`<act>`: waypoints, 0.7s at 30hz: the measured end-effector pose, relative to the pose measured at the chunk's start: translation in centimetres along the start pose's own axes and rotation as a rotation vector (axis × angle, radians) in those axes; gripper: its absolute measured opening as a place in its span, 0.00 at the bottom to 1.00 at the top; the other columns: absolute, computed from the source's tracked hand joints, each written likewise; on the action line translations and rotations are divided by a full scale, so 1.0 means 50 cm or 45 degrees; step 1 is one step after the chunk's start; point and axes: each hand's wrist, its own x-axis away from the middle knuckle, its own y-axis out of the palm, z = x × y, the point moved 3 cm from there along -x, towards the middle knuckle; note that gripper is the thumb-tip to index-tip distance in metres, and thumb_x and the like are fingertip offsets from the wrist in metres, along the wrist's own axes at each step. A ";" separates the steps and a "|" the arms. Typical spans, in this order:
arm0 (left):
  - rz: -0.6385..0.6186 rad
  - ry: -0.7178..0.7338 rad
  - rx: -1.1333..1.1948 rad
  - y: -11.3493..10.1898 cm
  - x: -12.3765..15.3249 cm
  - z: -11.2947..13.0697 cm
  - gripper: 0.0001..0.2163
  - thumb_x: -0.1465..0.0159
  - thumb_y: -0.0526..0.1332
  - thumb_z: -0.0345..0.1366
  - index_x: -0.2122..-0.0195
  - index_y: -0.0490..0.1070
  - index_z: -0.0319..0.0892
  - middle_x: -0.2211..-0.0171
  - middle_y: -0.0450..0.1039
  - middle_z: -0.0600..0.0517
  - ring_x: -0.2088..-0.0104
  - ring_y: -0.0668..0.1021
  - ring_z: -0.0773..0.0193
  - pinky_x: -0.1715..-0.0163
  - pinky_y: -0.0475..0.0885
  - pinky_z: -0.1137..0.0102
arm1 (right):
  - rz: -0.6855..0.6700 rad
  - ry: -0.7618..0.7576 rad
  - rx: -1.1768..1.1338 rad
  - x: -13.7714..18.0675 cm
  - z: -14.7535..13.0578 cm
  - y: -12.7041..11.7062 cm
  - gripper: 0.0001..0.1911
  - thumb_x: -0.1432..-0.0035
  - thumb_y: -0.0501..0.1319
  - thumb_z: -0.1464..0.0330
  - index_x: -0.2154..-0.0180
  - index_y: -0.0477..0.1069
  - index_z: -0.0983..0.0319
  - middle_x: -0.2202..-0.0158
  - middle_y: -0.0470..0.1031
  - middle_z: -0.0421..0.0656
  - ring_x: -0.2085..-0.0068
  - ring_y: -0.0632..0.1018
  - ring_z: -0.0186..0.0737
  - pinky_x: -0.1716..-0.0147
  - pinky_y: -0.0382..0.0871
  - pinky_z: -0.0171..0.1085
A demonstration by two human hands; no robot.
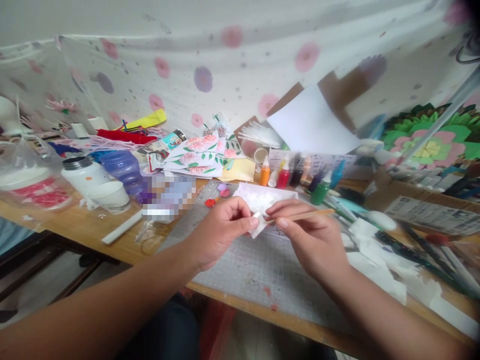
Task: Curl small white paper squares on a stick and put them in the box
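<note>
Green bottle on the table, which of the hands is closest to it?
Right. The right hand, holding a thin stick, is just in front of the green bottle; the left hand is farther away, off to its left.

Mat (pixel 232 280) on desk (pixel 127 251), along front edge. Left hand (pixel 219 232) and right hand (pixel 318 242) over mat, small piece (pixel 258 227) and stick (pixel 311 215) between them. Sheet (pixel 287 193) just behind hands; bottles (pixel 283 175) behind sheet, flower pictures (pixel 195 157) to their left, toward back edge. Left end: tub (pixel 41 192), then cup (pixel 110 197) before jar (pixel 77 174). Right end: box (pixel 431 210), paper scraps (pixel 378 275) nearer front edge. Curtain (pixel 243 65) behind desk.
</note>
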 end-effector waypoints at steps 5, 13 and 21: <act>0.047 0.097 -0.218 -0.001 -0.003 0.004 0.04 0.42 0.63 0.30 0.70 0.66 0.40 0.70 0.67 0.56 0.68 0.69 0.68 0.65 0.63 0.70 | -0.003 -0.007 0.013 -0.001 -0.001 0.001 0.13 0.45 0.64 0.79 0.67 0.80 0.55 0.68 0.81 0.38 0.59 0.80 0.35 0.56 0.74 0.36; -0.102 0.039 -0.187 -0.003 0.004 0.008 0.06 0.41 0.61 0.37 0.67 0.72 0.39 0.70 0.71 0.53 0.66 0.72 0.63 0.62 0.65 0.67 | -0.007 0.000 0.043 -0.004 0.001 0.001 0.12 0.44 0.64 0.79 0.67 0.80 0.55 0.68 0.81 0.38 0.59 0.80 0.34 0.57 0.74 0.35; 0.012 -0.124 -1.055 -0.030 -0.012 -0.023 0.09 0.39 0.56 0.37 0.76 0.66 0.41 0.76 0.68 0.53 0.73 0.71 0.63 0.71 0.63 0.68 | 0.067 0.021 -0.067 -0.001 0.020 -0.014 0.11 0.43 0.64 0.77 0.68 0.79 0.55 0.69 0.81 0.39 0.59 0.79 0.39 0.56 0.73 0.41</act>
